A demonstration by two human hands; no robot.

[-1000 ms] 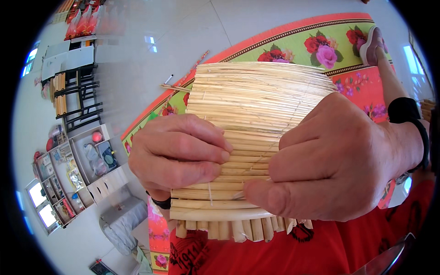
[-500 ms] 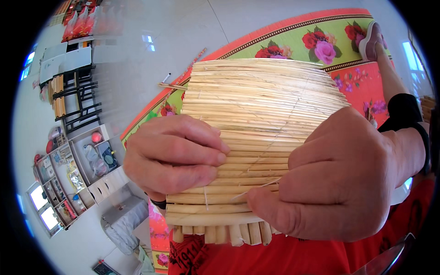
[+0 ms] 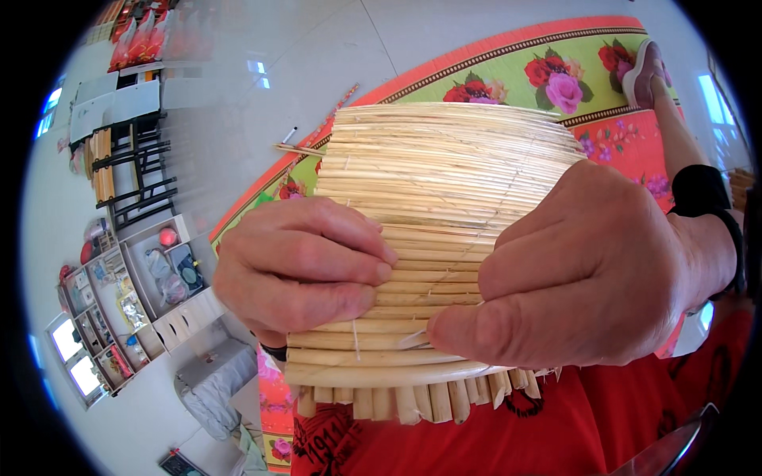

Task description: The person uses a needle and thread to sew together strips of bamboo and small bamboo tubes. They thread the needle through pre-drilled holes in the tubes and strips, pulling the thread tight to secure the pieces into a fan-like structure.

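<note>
A panel of pale straw-coloured reed stalks, laid side by side and bound with thin thread, is held in front of me. My left hand is closed on its left part, fingertips pressed on the stalks and the thumb hidden. Over the right part, my right hand is closed, its thumb tip low against the stalks. A thin pale thread runs to that thumb, and I see it held there. Cut stalk ends stick out in a row below the panel's near edge.
Red cloth covers my lap beneath the panel. A flowered red and green mat lies on the floor beyond. A pen and thin sticks lie left of the panel. Shelves with small goods stand at left.
My right hand has moved up and slightly left, uncovering more cut ends at the near edge. The visible thread beside its thumb has shortened. My left hand stays put.
</note>
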